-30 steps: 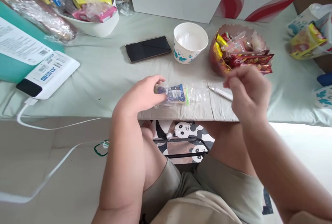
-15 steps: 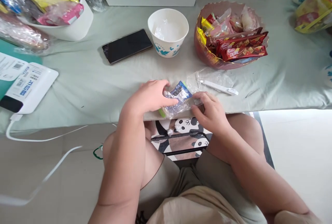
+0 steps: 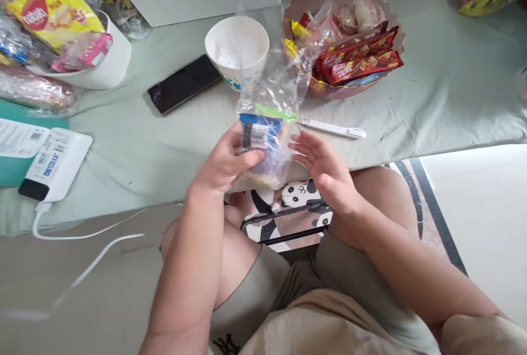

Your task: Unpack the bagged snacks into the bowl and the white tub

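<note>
My left hand [image 3: 224,164] grips a clear plastic snack bag [image 3: 267,124] with a blue label and a green strip, held upright above the table's near edge. The bag's empty upper part stands up in front of the white paper cup [image 3: 237,51]. My right hand [image 3: 319,161] is just right of the bag, palm toward it, fingers stretched out and apart, holding nothing. A thin white stick-like tool [image 3: 331,128] lies on the pale green cloth beyond my right hand.
A black phone [image 3: 184,84] lies left of the cup. A scalloped bowl of wrapped snacks [image 3: 346,42] sits at the back right, a white bowl of snack packs [image 3: 102,64] at the back left. A white power bank [image 3: 53,165] with cable lies left. A panda-print bag [image 3: 296,201] sits between my knees.
My left hand has lifted the snack bag off the table and stood it upright. My right hand let go of it and opened beside it. The view has shifted down and right.
</note>
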`<state>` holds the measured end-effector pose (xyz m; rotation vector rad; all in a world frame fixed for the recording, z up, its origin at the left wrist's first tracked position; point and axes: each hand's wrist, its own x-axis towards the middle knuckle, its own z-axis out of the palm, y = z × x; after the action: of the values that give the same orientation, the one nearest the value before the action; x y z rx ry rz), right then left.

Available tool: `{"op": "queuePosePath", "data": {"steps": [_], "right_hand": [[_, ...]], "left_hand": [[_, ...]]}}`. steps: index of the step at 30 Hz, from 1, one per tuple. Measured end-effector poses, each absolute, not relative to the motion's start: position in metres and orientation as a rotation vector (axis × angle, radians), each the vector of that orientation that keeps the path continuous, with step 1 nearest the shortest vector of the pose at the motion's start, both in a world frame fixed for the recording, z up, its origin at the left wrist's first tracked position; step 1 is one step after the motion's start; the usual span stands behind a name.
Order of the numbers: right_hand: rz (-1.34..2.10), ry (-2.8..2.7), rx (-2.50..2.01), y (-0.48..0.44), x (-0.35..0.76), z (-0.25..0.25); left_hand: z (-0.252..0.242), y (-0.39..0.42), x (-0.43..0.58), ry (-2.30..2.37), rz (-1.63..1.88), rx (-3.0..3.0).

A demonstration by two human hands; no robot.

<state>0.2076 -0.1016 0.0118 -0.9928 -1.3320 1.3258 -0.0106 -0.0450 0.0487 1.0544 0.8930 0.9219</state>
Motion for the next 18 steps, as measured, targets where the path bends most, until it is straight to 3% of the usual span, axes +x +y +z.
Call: {"op": "queuePosePath", "data": {"steps": [8,18], "right_hand": [[1.335,-1.408,-1.1,-0.061,0.201,0.036],[0.864,-1.788,-0.889,-0.035,0.187,0.029]], "left_hand": [[0.039,-0.047,0.012,0.748,0.64,1.184],[0.022,-0.042,0.003,0.858,0.935,1.157]]}}
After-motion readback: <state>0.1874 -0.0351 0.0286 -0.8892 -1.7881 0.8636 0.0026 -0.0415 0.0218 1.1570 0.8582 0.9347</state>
